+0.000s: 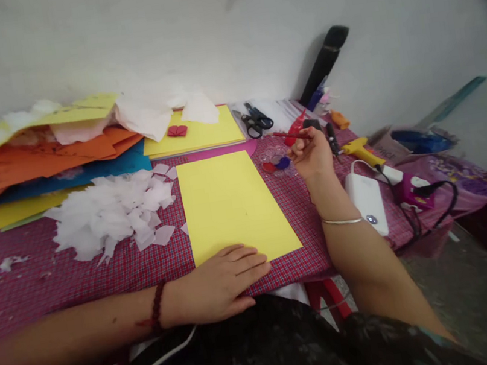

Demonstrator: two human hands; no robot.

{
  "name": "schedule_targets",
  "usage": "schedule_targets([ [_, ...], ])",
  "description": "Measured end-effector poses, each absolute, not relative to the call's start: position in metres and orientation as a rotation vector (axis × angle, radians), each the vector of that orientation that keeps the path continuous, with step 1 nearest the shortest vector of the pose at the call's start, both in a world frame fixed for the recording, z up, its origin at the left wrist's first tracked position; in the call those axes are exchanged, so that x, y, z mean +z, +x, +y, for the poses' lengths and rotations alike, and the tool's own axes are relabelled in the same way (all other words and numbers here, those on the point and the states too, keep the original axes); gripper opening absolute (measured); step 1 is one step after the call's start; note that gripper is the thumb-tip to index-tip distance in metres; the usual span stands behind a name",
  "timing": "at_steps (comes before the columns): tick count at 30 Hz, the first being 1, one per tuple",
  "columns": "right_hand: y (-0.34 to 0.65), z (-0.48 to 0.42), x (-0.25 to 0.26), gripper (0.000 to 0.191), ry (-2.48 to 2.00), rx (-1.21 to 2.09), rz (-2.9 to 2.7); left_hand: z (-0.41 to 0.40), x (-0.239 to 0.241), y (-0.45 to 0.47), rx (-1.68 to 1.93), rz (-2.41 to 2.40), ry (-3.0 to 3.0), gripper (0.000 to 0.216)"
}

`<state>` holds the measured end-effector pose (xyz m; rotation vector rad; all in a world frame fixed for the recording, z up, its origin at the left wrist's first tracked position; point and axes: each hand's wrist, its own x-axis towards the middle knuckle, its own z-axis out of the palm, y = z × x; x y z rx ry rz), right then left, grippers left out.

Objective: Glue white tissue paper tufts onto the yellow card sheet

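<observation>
A sheet of yellow paper (232, 202) lies on the checked tablecloth in front of me. My left hand (224, 280) rests flat across its near edge, fingers stretched out. Raised beyond the sheet's right side, my right hand (310, 154) is closed around a thin dark red stick (289, 136), like a pencil or a brush. Its tip points left, clear of the yellow sheet. Just left of that hand sits a small clear dish with a red patch (269, 167) and a blue patch (283, 162).
White paper pieces (110, 211) are heaped left, before stacked coloured sheets (43, 160). Scissors (257, 120) lie at the back. On the right are a yellow glue gun (362, 151), a white power bank (366, 200), a purple plug block (414, 190) with cords and a box (389, 148).
</observation>
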<state>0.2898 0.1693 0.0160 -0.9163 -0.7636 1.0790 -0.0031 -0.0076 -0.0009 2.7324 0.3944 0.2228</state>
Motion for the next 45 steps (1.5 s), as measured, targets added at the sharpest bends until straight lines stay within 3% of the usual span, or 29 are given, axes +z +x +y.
schedule_targets([
  [7, 0.283, 0.17, 0.002, 0.018, -0.962, 1.078, -0.65, -0.012, 0.001, -0.001, 0.145, 0.391, 2.893, 0.053],
  [17, 0.257, 0.161, 0.01, 0.008, -1.188, 0.72, -1.283, -0.015, 0.015, -0.043, 0.025, 0.693, 2.942, 0.049],
  [23, 0.314, 0.113, 0.044, 0.022, -1.766, -0.08, -2.174, 0.007, 0.0, -0.086, 0.022, 0.758, 3.022, 0.047],
  [27, 0.358, 0.082, 0.049, 0.028, -2.236, -0.427, -2.313, 0.024, -0.007, -0.089, 0.084, 0.699, 3.003, 0.048],
  [37, 0.361, 0.062, 0.044, 0.03, -2.169, -0.396, -2.541, 0.029, -0.017, -0.06, 0.265, 0.597, 2.945, 0.042],
  [45, 0.381, 0.082, 0.038, 0.033, -2.4, -0.517, -2.526, 0.027, -0.03, -0.069, 0.388, 0.623, 2.897, 0.041],
])
